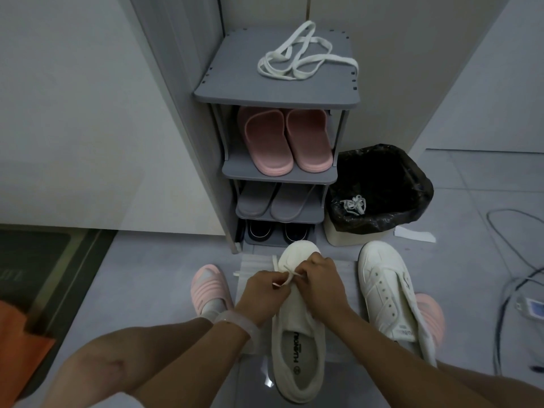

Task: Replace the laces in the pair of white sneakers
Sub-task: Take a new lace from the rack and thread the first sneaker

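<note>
Both hands work over the near white canvas sneaker point(297, 343), which lies on the grey floor, toe pointing away toward the grey plastic shoe rack point(235, 92). The left hand point(262, 293) and right hand point(323, 281), fingers curled, each pinch the flat white lace point(290, 276). A second, unlaced white sneaker point(385, 290) lies alongside to the right, also toe-away

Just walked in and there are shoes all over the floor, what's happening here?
A person is lacing a white sneaker on the floor: the left hand and right hand each pinch part of a white lace near its toe. The second sneaker lies unlaced to the right. Another lace waits on the shoe rack; one lies in the bin.
</note>
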Demonstrator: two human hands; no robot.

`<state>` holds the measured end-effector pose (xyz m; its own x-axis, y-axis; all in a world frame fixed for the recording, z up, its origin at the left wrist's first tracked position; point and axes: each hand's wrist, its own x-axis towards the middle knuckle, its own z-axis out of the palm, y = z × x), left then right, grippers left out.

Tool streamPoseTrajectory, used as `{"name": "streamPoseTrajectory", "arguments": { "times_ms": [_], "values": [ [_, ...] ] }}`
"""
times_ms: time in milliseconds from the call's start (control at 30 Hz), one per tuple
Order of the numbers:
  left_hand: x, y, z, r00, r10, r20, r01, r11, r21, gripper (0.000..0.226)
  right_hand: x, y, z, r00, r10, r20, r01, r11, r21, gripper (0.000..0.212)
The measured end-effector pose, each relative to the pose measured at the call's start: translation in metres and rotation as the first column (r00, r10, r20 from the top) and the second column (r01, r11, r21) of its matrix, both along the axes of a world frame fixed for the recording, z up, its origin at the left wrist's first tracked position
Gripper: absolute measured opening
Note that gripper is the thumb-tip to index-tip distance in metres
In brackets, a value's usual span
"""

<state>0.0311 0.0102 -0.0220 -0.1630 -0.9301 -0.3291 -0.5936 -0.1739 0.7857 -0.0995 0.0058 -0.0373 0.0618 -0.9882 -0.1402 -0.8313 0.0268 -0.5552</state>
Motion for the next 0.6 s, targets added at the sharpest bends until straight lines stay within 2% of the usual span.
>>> {"name": "streamPoseTrajectory", "arguments": {
  "times_ms": [133,200,300,400,467,500,533,600],
  "values": [
    [-0.002,0.002,0.001,0.996,0.082,0.027,-0.082,0.997,-0.001,0.034,-0.009,-0.003,0.016,0.993,-0.073,0.093,0.075,0.997,-0.023,0.021],
    [-0.002,0.004,-0.001,0.993,0.120,0.023,-0.120,0.993,0.006,0.041,-0.019,-0.006,0.031,0.978,-0.129,0.161,0.141,0.988,-0.064,0.016],
    [-0.006,0.006,0.004,0.992,0.127,0.027,-0.127,0.992,-0.005,0.044,-0.034,-0.005,0.049,0.971,-0.083,0.224,0.101,0.992,-0.072,0.010],
    [-0.014,0.004,0.013,0.992,-0.047,0.121,0.076,0.965,-0.252,0.021,-0.030,0.004,0.050,0.959,-0.038,0.282,0.044,0.999,-0.012,0.008],
    [-0.015,-0.002,0.015,0.969,-0.143,0.203,0.204,0.926,-0.319,0.015,-0.026,0.007,0.048,0.907,-0.074,0.414,0.060,0.997,0.047,0.008],
    [-0.013,-0.007,0.014,0.973,-0.128,0.190,0.184,0.931,-0.314,0.018,-0.027,0.007,0.047,0.880,-0.103,0.463,0.076,0.994,0.077,0.008],
    [-0.010,-0.012,0.015,0.985,-0.084,0.150,0.126,0.945,-0.301,0.020,-0.029,0.006,0.045,0.879,-0.119,0.461,0.087,0.992,0.089,0.009],
    [-0.002,-0.020,0.013,0.998,0.015,0.057,0.000,0.968,-0.251,0.021,-0.035,0.004,0.037,0.958,-0.060,0.281,0.046,0.997,0.055,0.015]
  ]
}}
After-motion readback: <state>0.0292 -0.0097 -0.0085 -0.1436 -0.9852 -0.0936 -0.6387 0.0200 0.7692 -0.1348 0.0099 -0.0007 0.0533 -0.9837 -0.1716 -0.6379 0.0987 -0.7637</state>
